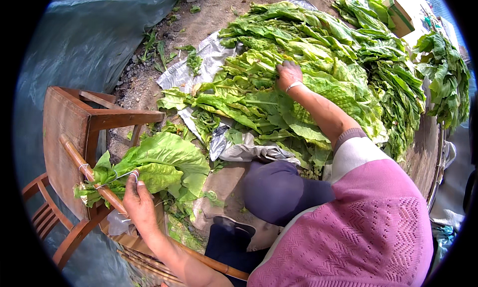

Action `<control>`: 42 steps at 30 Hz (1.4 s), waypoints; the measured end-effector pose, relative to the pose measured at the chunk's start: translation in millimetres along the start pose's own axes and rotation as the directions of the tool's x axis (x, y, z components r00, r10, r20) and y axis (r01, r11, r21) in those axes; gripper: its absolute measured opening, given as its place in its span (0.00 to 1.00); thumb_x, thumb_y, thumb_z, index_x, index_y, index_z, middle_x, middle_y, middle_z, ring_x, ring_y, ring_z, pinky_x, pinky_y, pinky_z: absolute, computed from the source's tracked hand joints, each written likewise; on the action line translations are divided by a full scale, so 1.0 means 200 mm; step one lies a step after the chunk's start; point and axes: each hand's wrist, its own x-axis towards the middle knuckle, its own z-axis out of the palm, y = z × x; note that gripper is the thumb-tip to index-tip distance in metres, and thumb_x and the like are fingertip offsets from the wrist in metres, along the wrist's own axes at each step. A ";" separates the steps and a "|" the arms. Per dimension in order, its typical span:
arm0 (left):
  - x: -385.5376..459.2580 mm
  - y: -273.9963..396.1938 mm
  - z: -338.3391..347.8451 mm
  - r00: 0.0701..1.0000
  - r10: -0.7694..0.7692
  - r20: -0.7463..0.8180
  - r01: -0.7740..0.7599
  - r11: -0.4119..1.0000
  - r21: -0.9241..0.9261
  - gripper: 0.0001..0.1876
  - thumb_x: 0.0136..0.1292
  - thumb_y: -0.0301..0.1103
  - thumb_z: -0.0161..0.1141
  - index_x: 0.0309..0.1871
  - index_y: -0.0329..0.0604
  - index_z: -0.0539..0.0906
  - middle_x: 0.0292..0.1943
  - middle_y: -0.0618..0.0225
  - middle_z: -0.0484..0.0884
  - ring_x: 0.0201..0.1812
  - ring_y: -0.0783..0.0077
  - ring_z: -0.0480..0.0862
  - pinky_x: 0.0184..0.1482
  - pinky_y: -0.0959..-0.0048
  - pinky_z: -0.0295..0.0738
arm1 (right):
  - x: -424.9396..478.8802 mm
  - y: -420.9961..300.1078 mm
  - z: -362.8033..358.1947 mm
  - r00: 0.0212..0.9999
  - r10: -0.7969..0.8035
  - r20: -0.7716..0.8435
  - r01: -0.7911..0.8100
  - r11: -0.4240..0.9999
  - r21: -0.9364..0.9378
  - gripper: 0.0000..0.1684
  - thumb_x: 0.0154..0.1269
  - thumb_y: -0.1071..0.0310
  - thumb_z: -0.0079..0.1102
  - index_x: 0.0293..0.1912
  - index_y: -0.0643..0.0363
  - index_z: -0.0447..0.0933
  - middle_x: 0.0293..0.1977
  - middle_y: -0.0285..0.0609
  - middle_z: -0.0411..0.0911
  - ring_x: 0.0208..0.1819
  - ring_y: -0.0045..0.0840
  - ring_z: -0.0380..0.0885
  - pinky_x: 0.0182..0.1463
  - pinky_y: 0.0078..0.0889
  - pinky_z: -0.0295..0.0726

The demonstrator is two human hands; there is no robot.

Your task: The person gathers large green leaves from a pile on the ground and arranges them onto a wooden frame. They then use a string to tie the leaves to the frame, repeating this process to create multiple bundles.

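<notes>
My left hand (140,203) pinches a thin white string (118,177) that is wound around its finger and runs taut to a bamboo pole (111,196). A bunch of large green leaves (160,164), which look like tobacco leaves, is tied across the pole near its far end. Further right, my right hand (289,75) rests on a broad heap of similar leaves (257,104), its fingers among the pale stems. Whether those fingers are closed on a leaf is hidden. The pole slants across the chair and over my lap side.
A wooden chair (65,152) stands at the left, supporting the pole. Silvery sheeting (209,57) lies under the heap. Several thin poles (149,264) lie below my left arm. More leaves (442,78) hang at the right, near a cardboard box (399,17). Plastic film (86,37) covers the left side.
</notes>
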 end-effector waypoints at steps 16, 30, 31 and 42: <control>-0.06 0.01 -0.10 0.971 0.179 -0.159 -0.205 0.964 -0.172 0.24 0.55 0.35 0.65 0.52 0.33 0.72 0.42 0.56 0.81 0.39 0.72 0.81 0.40 0.75 0.75 | -0.40 -1.47 -0.90 0.481 -0.844 -0.237 0.763 0.269 0.588 0.24 0.48 0.62 0.66 0.45 0.61 0.71 0.37 0.47 0.72 0.41 0.40 0.74 0.43 0.39 0.74; -0.29 -0.44 -0.51 0.856 -0.391 -0.338 0.046 0.709 -0.704 0.07 0.62 0.32 0.59 0.33 0.38 0.78 0.15 0.75 0.67 0.10 0.87 0.57 0.10 0.86 0.48 | -0.37 -1.60 -0.67 0.084 -0.920 0.382 -0.028 0.381 0.924 0.20 0.59 0.67 0.63 0.50 0.63 0.76 0.33 0.36 0.81 0.34 0.13 0.73 0.41 0.23 0.75; -0.29 -0.47 -0.50 0.874 -0.383 -0.299 -0.017 0.590 -0.807 0.06 0.62 0.32 0.58 0.33 0.38 0.78 0.15 0.74 0.67 0.10 0.87 0.57 0.10 0.86 0.48 | -0.33 -1.59 -0.65 0.095 -0.919 0.384 -0.044 0.381 0.923 0.20 0.59 0.67 0.63 0.51 0.63 0.76 0.32 0.35 0.81 0.33 0.12 0.73 0.40 0.23 0.75; -0.14 -0.76 -0.24 0.891 -0.421 0.172 0.333 0.346 -0.877 0.05 0.58 0.31 0.59 0.31 0.40 0.79 0.17 0.73 0.71 0.09 0.80 0.61 0.11 0.78 0.52 | -0.47 -2.10 -0.66 0.577 -0.816 0.042 0.092 0.117 0.989 0.18 0.53 0.63 0.63 0.42 0.65 0.77 0.34 0.53 0.80 0.34 0.40 0.80 0.39 0.35 0.77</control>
